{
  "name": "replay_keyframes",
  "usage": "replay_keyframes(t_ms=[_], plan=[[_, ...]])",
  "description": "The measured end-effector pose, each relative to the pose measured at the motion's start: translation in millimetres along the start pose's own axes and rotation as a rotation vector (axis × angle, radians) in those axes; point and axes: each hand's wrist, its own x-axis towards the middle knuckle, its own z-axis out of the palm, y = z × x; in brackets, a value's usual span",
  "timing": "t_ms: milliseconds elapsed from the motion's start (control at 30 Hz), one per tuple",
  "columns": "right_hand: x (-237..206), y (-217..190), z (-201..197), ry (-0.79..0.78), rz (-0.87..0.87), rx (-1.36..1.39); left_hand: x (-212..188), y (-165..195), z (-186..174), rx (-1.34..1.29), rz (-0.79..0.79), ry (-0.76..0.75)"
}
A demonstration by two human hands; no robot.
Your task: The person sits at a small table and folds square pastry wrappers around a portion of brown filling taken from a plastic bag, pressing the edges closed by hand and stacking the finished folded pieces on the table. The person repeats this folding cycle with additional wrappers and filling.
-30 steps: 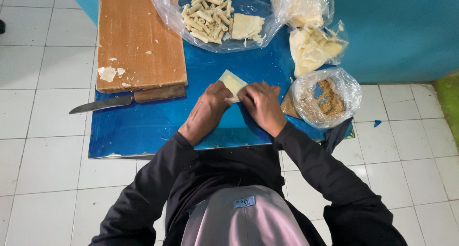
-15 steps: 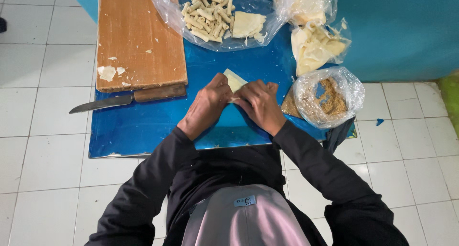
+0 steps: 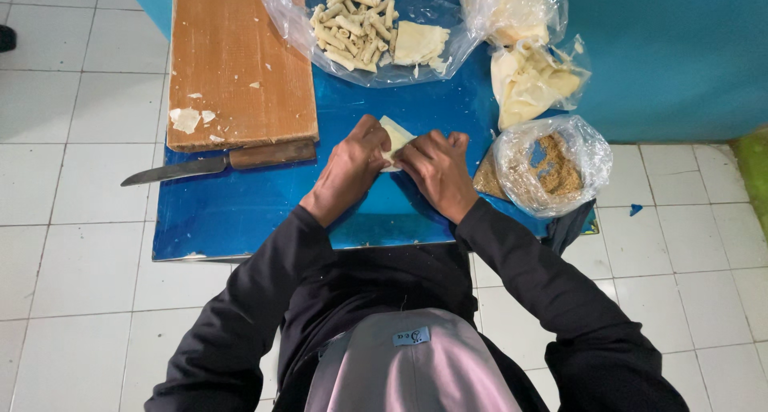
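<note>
Together, left hand (image 3: pixel 350 166) and right hand (image 3: pixel 436 169) pinch the pale wrapper (image 3: pixel 394 134), its corner poking beyond each grip.

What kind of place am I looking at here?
Probably a home kitchen floor used for food prep: white floor tiles, a wooden cutting board with a knife, and a bag of rolled pastries.

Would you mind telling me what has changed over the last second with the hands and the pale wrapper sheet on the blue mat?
Very little. The left hand and right hand have kept hold of the pale wrapper sheet and drawn a bit closer over it, so less of the sheet shows. Nothing was picked up or let go. The knife, wooden cutting board, bag of rolled pieces and bag of brown filling stayed in place.
</note>
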Motion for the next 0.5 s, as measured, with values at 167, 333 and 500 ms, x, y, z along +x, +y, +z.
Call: replay_keyframes(t_ms=[167, 333, 500], plan=[[0.6, 0.9, 2.9, 0.026, 0.005, -0.002, -1.1, 2.8, 0.9, 0.040, 0.047, -0.008], [-1.2, -0.2, 3.3, 0.017, -0.005, -0.005, 1.2, 4.4, 3.9, 0.092, 0.023, 0.013], [0.1, -5.7, 1.8, 0.007, -0.020, -0.109, -8.1, 18.0, -1.8, 0.119, -0.052, 0.033]])
